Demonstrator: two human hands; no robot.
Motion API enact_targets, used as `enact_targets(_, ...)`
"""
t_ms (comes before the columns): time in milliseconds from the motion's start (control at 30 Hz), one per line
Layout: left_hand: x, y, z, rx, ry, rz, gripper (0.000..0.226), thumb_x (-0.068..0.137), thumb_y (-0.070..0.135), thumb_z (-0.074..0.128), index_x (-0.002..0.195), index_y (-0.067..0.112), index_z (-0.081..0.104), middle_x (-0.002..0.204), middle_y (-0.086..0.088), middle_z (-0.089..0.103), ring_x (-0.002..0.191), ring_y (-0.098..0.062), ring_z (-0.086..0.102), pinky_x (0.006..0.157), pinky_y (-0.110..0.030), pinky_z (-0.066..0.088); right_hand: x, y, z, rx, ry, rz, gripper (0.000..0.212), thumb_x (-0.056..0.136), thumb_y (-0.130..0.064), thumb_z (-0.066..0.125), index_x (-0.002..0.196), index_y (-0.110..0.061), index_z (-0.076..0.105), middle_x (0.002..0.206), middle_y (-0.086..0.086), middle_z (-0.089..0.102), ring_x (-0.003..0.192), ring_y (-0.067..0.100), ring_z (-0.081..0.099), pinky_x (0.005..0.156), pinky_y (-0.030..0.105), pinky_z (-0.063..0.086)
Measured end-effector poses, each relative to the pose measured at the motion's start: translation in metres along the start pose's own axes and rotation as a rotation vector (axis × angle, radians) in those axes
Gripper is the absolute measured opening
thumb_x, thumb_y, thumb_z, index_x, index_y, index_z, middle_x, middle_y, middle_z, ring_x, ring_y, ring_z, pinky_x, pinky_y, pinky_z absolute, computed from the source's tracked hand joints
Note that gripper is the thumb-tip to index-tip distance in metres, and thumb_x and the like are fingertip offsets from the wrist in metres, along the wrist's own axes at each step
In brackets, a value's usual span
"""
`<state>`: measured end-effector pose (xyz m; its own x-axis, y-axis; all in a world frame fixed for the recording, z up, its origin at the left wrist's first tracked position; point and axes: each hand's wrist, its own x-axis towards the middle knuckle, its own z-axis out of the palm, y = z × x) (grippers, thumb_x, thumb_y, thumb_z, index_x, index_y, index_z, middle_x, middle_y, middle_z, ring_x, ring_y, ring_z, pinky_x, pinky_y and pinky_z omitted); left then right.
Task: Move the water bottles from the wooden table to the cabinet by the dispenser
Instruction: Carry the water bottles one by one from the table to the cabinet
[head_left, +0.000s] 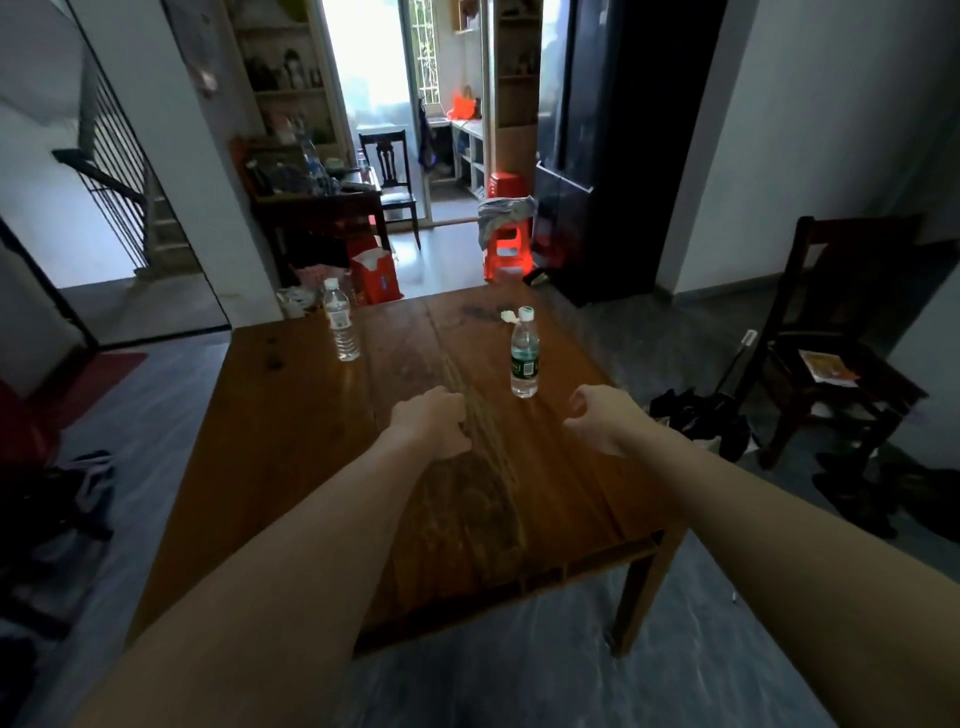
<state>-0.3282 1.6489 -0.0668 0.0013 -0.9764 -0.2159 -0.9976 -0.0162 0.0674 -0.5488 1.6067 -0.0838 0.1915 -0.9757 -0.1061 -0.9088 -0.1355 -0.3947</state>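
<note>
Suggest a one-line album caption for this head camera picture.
Two bare hands, left and right, reach over a brown wooden table toward two upright clear plastic water bottles.

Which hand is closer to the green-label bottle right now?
Right. The right hand hovers just beside and below the green-label bottle, fingers curled, not touching. The left hand sits farther off, across the wooden table centre.

Grey marbled floor (519, 691) runs to a bright glass doorway (374, 78) at the far end, where daylight floods in. White walls (779, 130) flank a tall black fridge (618, 145). A staircase (119, 171) with dark railings rises at left. A dark wooden chair (831, 332) stands right; red plastic stools (506, 234) sit stacked by the fridge.
</note>
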Motion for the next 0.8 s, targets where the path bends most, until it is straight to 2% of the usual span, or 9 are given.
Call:
enact_targets(100,0.053,0.001,-0.001,0.001,-0.005,-0.003,0.033,0.091,0.036,0.063,0.121,0.023,0.062,0.121,-0.002,0.052,0.105,-0.027,0.06,0.084,-0.041,0.05,0.045,0.011,0.001,-0.011,-0.026,0.021,0.038,0.089,-0.028,0.059,0.125,-0.015,0.056,0.125,0.008,0.06,0.111,0.023,0.058,0.09,0.034,0.05)
enact_targets(200,0.111,-0.003,-0.002,-0.02,-0.008,0.008,0.031,0.09,0.037,0.065,0.117,0.023,0.064,0.114,0.0,0.051,0.098,-0.023,0.057,0.083,-0.042,0.051,0.095,0.018,-0.001,-0.018,-0.025,0.041,0.038,0.089,-0.026,0.058,0.124,-0.013,0.056,0.125,0.009,0.06,0.11,0.024,0.058,0.091,0.037,0.051)
enact_targets(300,0.167,-0.012,-0.01,-0.043,-0.026,0.015,0.026,0.089,0.038,0.068,0.11,0.024,0.064,0.11,0.002,0.052,0.093,-0.019,0.057,0.074,-0.037,0.047,0.147,0.018,-0.008,-0.028,-0.032,0.052,0.039,0.089,-0.027,0.058,0.126,-0.012,0.056,0.125,0.01,0.061,0.11,0.024,0.058,0.092,0.037,0.051)
enact_targets(500,0.274,-0.025,-0.013,-0.12,-0.065,0.039,0.034,0.087,0.033,0.07,0.119,0.025,0.063,0.102,0.008,0.052,0.088,-0.013,0.056,0.068,-0.031,0.042,0.232,0.022,-0.006,-0.004,-0.021,0.088,0.036,0.089,-0.026,0.061,0.122,-0.016,0.056,0.122,0.007,0.061,0.104,0.021,0.059,0.089,0.036,0.053)
enact_targets(600,0.309,-0.022,0.0,-0.132,-0.144,0.043,0.042,0.087,0.031,0.071,0.126,0.027,0.058,0.11,0.008,0.047,0.1,-0.016,0.056,0.077,-0.035,0.044,0.256,0.032,0.005,-0.019,-0.065,0.103,0.029,0.088,-0.025,0.06,0.116,-0.016,0.058,0.115,0.005,0.061,0.098,0.019,0.059,0.086,0.035,0.054)
enact_targets(667,0.329,-0.022,0.013,-0.13,-0.189,0.05,0.049,0.086,0.03,0.072,0.131,0.027,0.055,0.115,0.006,0.048,0.101,-0.017,0.053,0.085,-0.038,0.047,0.274,0.039,0.012,-0.024,-0.076,0.116,0.029,0.088,-0.025,0.06,0.115,-0.014,0.059,0.114,0.006,0.062,0.098,0.02,0.059,0.085,0.034,0.053)
enact_targets(800,0.36,-0.025,0.033,-0.156,-0.24,0.039,0.061,0.085,0.029,0.077,0.139,0.024,0.049,0.139,-0.001,0.052,0.113,-0.019,0.055,0.093,-0.04,0.048,0.305,0.053,0.021,-0.001,-0.117,0.15,0.032,0.088,-0.024,0.061,0.118,-0.014,0.058,0.117,0.007,0.062,0.1,0.019,0.059,0.08,0.028,0.05)
